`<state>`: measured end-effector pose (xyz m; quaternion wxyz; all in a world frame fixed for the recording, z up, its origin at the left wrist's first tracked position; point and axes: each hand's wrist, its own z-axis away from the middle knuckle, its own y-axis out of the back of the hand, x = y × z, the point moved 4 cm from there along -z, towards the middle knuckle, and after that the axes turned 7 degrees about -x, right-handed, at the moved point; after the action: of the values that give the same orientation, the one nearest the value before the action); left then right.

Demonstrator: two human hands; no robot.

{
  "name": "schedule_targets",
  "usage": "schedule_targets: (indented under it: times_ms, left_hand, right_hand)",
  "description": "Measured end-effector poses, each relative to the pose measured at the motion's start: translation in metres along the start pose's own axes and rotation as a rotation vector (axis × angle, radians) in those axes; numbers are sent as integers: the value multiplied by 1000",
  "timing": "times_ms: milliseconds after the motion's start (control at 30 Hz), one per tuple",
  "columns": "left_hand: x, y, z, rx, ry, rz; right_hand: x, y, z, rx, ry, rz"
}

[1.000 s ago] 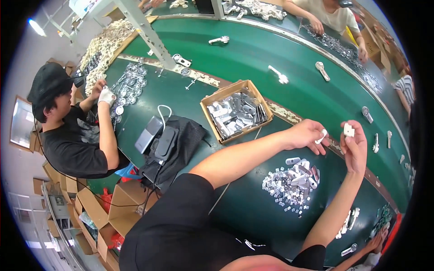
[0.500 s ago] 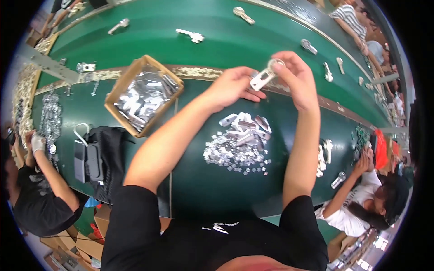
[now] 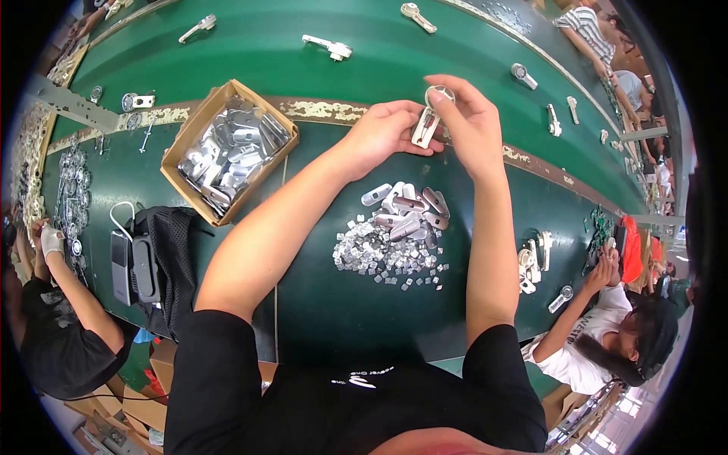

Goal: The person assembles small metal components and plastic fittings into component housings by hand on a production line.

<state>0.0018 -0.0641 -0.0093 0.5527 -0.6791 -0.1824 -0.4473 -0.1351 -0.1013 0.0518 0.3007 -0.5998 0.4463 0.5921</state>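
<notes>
Above the bench's far edge, both hands hold one cream-white plastic part (image 3: 426, 129) with a round ring at its top and a slotted, flat body. My left hand (image 3: 383, 133) is closed at the part's lower body, its thumb and fingers partly hidden behind it. My right hand (image 3: 474, 125) pinches the ring end from the right. Between my forearms lies a heap of oblong silver metal covers (image 3: 406, 205), some with a square hole. Touching them on the near side is a loose pile of small, shiny square pieces (image 3: 379, 254).
An open cardboard box (image 3: 189, 197) of silver covers stands left. A black bag (image 3: 173, 258) and power bank (image 3: 121, 265) lie nearer. Beyond a worn rail (image 3: 322, 111), a green conveyor (image 3: 250, 57) carries scattered white parts. More white parts (image 3: 528, 269) lie right. Co-workers sit either side.
The white part has turned from a slant to nearly upright, and its slotted side now shows. Both hands have shifted slightly left, and the whole view has shifted a little.
</notes>
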Motion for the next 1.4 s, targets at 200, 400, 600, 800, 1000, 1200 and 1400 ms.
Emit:
schedule_targets:
  times_ms: [200,400,600,800,1000,1200,1400]
  left_hand:
    - [-1,0,0,-18,20,-36]
    - [0,-3,3,-32,-23,-154]
    - [2,-6,3,51,-43,-164]
    - [-10,2,2,184,-218,-176]
    - [18,-5,23,580,-634,-1152]
    - [27,0,28,745,-718,-1316]
    - [29,-3,31,757,-811,-1286]
  right_hand:
    - [11,2,-2,-18,19,33]
    - [10,2,-2,-76,-22,63]
    - [3,2,2,-146,44,57]
    - [-8,-2,1,-195,144,117]
    - [-21,13,6,-226,183,-21]
    - [-28,17,9,-313,206,88]
    - [-33,19,12,-350,145,69]
